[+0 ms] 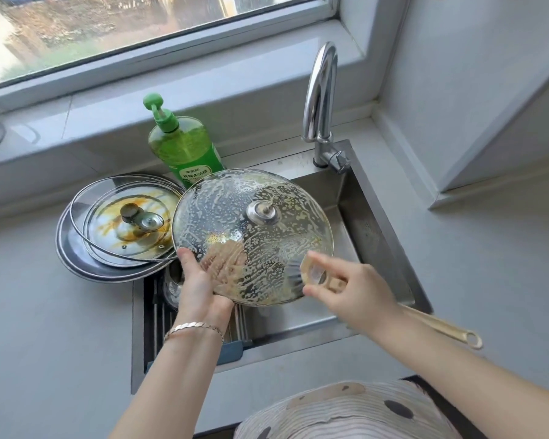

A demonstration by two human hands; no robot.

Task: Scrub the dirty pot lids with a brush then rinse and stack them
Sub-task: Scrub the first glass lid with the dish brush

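A large glass pot lid (254, 223), covered in suds, is held tilted over the sink. My left hand (200, 280) grips its near-left rim, thumb on top and fingers showing through the glass beneath. My right hand (352, 293) grips a tan long-handled brush (314, 274) whose bristle head presses on the lid's near-right edge; the handle runs back past my wrist. Left of the sink, a stack of dirty glass lids (124, 226) with brown smears lies on the counter.
The steel sink (377, 229) has a chrome faucet (320, 99) at its back. A green dish-soap bottle (184, 147) stands behind the lids. A drain rack (159, 305) sits in the sink's left part. The window sill runs along the back; a wall stands at the right.
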